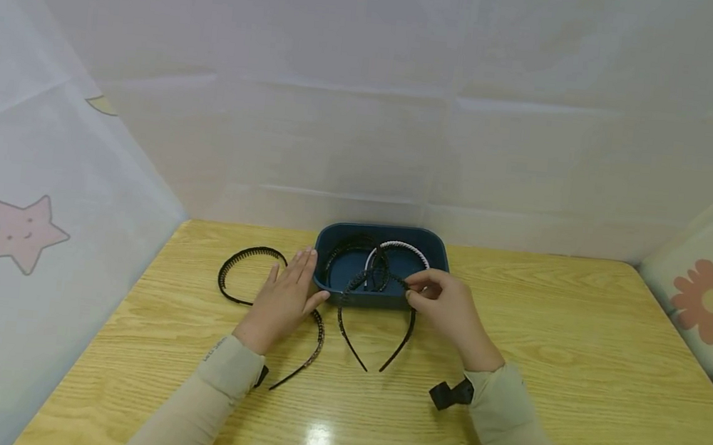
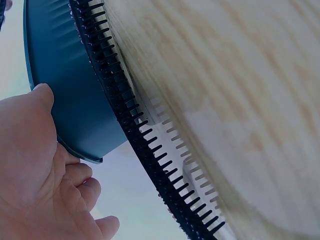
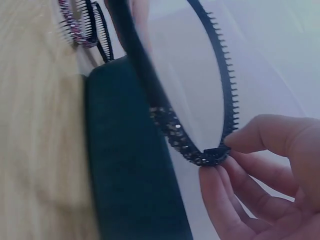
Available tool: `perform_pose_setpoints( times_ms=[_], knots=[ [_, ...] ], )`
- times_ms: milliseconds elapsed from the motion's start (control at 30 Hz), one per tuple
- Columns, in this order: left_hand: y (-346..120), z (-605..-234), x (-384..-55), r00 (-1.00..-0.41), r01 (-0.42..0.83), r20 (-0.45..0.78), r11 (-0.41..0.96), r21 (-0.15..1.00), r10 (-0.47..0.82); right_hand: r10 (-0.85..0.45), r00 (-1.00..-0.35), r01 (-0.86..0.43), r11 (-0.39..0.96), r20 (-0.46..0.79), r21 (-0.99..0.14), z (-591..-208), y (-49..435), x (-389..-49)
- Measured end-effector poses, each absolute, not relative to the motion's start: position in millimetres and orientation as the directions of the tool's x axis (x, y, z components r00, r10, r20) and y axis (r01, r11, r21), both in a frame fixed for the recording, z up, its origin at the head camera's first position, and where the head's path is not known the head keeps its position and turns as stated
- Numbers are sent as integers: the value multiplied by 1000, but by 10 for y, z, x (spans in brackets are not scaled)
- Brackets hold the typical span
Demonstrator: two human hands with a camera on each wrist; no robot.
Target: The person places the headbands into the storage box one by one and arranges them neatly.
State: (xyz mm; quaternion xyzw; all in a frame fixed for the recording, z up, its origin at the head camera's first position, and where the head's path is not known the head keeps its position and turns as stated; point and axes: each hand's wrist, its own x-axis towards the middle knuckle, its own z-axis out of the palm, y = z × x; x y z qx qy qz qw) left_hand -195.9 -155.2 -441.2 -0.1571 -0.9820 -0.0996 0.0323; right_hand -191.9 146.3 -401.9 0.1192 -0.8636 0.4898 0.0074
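Observation:
My right hand (image 1: 447,310) pinches a black headband (image 3: 185,142) between thumb and fingers at its glittery, beaded curve. The headband's two toothed legs hang in front of a dark blue box (image 1: 381,301), pointing toward me. My left hand (image 1: 284,301) lies with fairly straight fingers against the box's left end, its thumb by the front left corner. Inside the box are a white twisted headband (image 1: 415,248) and black headbands (image 1: 336,248). Below and beside the left hand, a black toothed headband (image 1: 222,278) and a headband with glittery beads (image 1: 319,341) lie on the table, partly hidden.
The box stands at the back edge of the wood-grain table (image 1: 575,358), close to a pale cloth wall (image 1: 338,142). Cloth with printed shapes also hangs at the left and right sides.

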Motion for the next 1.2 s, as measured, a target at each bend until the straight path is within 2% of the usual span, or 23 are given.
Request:
perform_pose_setpoints(
  times_ms=[400,733,1200],
  knots=[
    [-1559,-4408,-1960,-949,314,96,931,186,301,-42,-986,-167,417,164,-894,-3852,1486,-2160],
    [-1548,-4410,-1946,-947,319,100,927,196,305,53,-979,-166,355,197,-920,-3878,1531,-2345],
    [-1555,-4426,-1952,-947,319,104,925,209,303,140,-965,-156,377,223,-913,-4037,1564,-2556]
  ],
)
